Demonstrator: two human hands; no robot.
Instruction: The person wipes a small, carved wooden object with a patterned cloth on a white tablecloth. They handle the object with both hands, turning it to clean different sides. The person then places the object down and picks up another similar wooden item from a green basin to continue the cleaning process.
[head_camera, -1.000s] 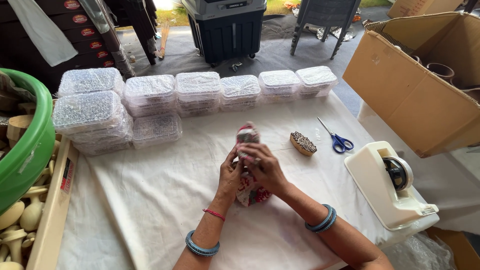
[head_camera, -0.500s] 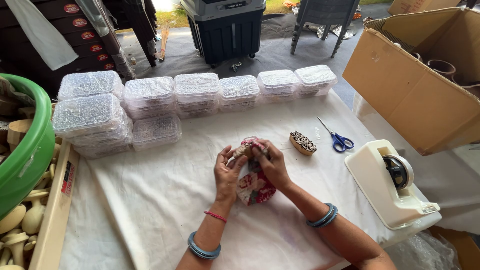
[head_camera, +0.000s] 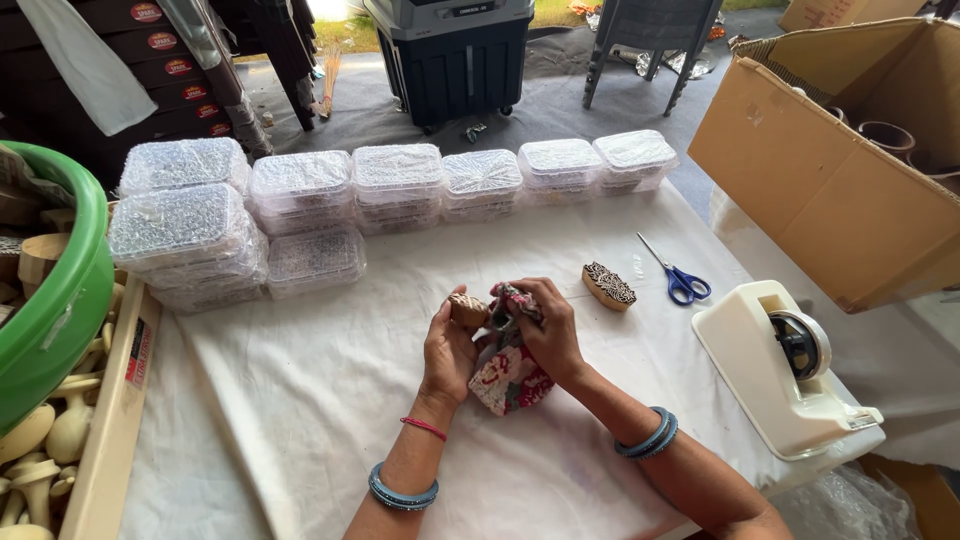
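The left hand (head_camera: 447, 352) pinches a small wooden block (head_camera: 467, 309), the right hand (head_camera: 545, 330) grips the flowery bag (head_camera: 508, 368), maybe by its mouth, so hold it wide

The pouch (head_camera: 508, 375) is soft cloth with red and pink flowers. The block (head_camera: 467, 310) in the left hand (head_camera: 447, 352) looks like brown carved wood, rough on top. The second block (head_camera: 608, 286) is carved wood too. The table cover (head_camera: 330, 400) is white matt cloth with creases. The boxes (head_camera: 300, 190) are clear shiny plastic. The scissors (head_camera: 676, 274) have shiny metal blades and blue plastic handles. The tape holder (head_camera: 775, 375) is smooth cream plastic. The carton (head_camera: 830, 190) is brown matt cardboard. The tub (head_camera: 55, 320) is glossy green plastic.
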